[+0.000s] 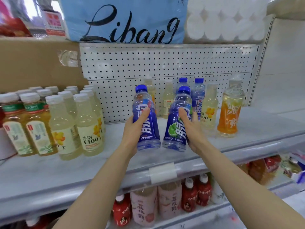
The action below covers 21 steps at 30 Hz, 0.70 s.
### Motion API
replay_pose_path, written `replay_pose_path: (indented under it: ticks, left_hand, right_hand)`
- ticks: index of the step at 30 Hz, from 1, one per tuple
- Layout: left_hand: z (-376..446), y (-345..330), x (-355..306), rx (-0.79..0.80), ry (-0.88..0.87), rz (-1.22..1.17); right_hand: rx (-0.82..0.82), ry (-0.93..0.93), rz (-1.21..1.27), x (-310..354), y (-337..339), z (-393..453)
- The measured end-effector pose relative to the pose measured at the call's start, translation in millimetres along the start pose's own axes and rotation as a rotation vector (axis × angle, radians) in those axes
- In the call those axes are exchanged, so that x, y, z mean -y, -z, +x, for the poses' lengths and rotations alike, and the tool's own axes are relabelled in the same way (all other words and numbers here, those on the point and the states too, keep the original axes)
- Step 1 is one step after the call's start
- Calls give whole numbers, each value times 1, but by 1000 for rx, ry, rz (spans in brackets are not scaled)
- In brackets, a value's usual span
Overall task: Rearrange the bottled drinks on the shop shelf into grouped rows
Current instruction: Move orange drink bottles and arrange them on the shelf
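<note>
My left hand grips a blue-labelled bottle with a blue cap, upright at the middle of the white shelf. Beside it, my right hand grips a second blue bottle with a lime picture on its label. Two more blue-capped bottles stand behind them by the pegboard. Pale yellow C100 bottles fill rows at the left, next to amber tea bottles. Other pale bottles and an orange-labelled bottle stand at the right.
A cardboard box sits behind the left rows. A blue tissue pack and white paper rolls lie on the shelf above. Red and pink bottles fill the shelf below. A label holder clips to the shelf edge.
</note>
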State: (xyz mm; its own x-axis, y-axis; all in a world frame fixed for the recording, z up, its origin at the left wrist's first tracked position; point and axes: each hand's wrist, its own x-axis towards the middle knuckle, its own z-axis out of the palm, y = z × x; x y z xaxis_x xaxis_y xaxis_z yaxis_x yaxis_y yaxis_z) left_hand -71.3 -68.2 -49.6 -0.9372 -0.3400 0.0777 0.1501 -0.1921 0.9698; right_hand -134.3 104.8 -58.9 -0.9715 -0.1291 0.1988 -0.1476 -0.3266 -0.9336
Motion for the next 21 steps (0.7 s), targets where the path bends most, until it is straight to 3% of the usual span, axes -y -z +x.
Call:
replay_pose_path:
  ticks: [8, 21]
  left_hand:
    - [-94, 57, -26, -107, -16, -31]
    - [-208, 214, -77, -299, -127, 50]
  right_hand:
    - [172, -11, 126, 13, -56, -91]
    - [392, -96, 128, -6, -222, -203]
